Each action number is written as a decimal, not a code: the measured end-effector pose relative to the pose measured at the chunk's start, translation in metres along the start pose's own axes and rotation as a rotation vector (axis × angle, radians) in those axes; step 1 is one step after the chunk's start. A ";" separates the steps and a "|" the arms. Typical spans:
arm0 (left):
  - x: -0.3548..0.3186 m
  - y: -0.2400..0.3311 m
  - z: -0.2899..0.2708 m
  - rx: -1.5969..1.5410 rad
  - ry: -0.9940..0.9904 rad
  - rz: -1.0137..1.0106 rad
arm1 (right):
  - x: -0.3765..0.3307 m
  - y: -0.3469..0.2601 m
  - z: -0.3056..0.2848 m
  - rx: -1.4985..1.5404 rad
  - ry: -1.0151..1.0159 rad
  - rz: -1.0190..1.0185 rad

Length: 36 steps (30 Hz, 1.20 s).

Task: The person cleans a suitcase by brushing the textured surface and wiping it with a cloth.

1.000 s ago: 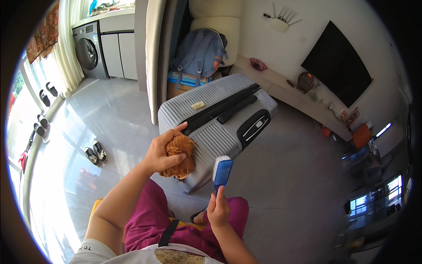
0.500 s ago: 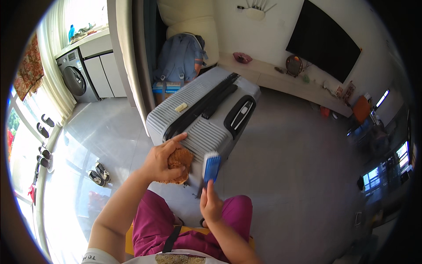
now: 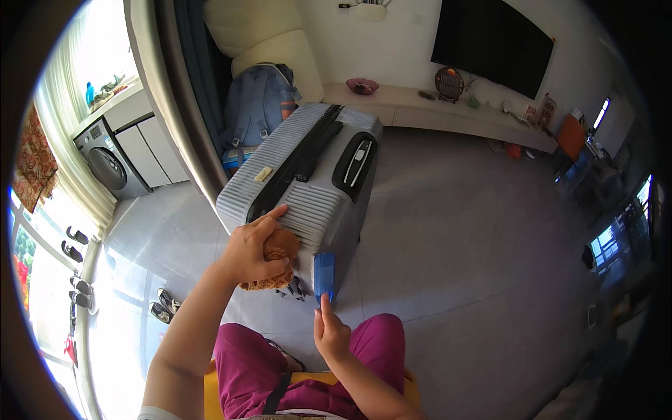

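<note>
A grey ribbed suitcase (image 3: 318,210) lies in front of my knees, with a black band along its top and a black-framed handle on its right side. Bunched in my left hand (image 3: 243,257) is a fuzzy orange-brown cloth (image 3: 281,243), at the suitcase's near left corner. The index finger of that hand reaches forward onto the ribbed surface. My right hand (image 3: 332,336) grips a blue brush (image 3: 324,273) by its lower end and holds it up at the near right corner. Whether the brush touches the case I cannot tell.
Behind the suitcase are a blue-grey backpack (image 3: 259,105) and a cream padded seat (image 3: 283,59). A low white cabinet (image 3: 413,115) runs along the far wall under a television. Shoes (image 3: 164,304) lie on the floor at left, near a washing machine (image 3: 108,164).
The brush has turned: its white bristle edge showed before, and now its blue face does. It has also dropped slightly. My left hand keeps its grip on the cloth. The whole view has shifted.
</note>
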<state>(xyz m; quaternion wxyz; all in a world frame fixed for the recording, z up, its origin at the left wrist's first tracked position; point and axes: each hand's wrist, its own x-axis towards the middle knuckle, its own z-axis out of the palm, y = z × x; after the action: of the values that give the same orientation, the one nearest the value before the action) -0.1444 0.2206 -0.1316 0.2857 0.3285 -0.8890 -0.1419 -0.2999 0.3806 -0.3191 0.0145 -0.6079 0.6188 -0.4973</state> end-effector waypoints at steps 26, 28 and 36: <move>0.014 0.014 0.000 -0.003 -0.131 -0.029 | 0.016 0.015 0.013 -0.008 0.063 -0.022; 0.014 0.013 0.001 0.010 -0.107 -0.023 | 0.015 0.017 0.012 0.008 0.062 -0.034; 0.013 0.011 0.001 -0.002 -0.078 -0.028 | 0.021 0.011 0.009 0.022 0.103 -0.008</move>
<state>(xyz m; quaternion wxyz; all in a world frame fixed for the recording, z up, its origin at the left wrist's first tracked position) -0.1585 0.2199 -0.1219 0.2494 0.3347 -0.8946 -0.1593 -0.3079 0.3568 -0.3181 -0.0126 -0.5836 0.6107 -0.5350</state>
